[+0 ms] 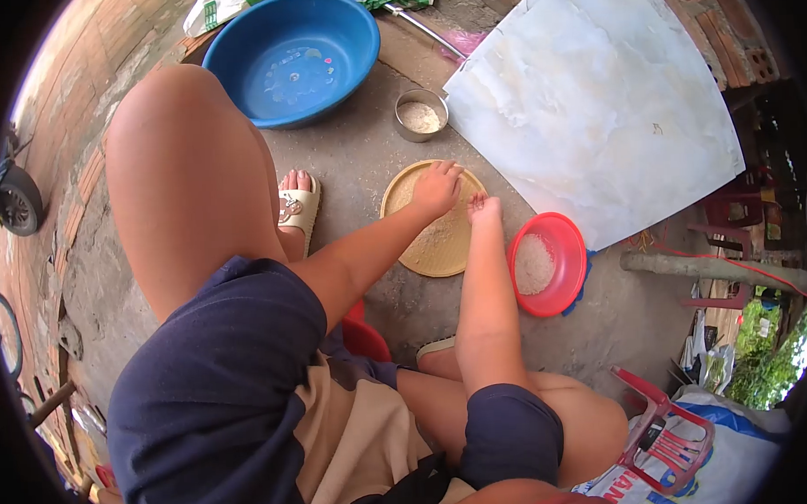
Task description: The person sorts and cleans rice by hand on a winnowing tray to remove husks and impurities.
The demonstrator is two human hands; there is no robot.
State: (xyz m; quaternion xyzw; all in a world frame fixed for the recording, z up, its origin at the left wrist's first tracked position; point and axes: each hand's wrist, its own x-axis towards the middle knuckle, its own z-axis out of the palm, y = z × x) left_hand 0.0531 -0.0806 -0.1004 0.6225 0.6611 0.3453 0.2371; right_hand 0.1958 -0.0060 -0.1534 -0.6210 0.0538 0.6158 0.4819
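The round tray (402, 199), strewn with pale grains, lies on the concrete floor (348, 201), in from its brick-lined edge. Over its rim, the left hand (438, 189) and right hand (485, 208) have fingers partly bent; I cannot tell if either grips anything. Beside it are a metal bowl (421, 116), red bowl (571, 262) and white sheet (594, 112); the blue basin (292, 59) sits nearer that edge.

- Round, tan, shallow tray (451, 261), flat on the concrete floor, pale grains (430, 240) scattered across it.
- Red plastic bowl (568, 268), just beside the tray at its 4 o'clock, open side up, partly filled with white grains (535, 263).
- Round steel bowl (405, 99), upright at the tray's 12 o'clock, holding cream-coloured contents (419, 118).
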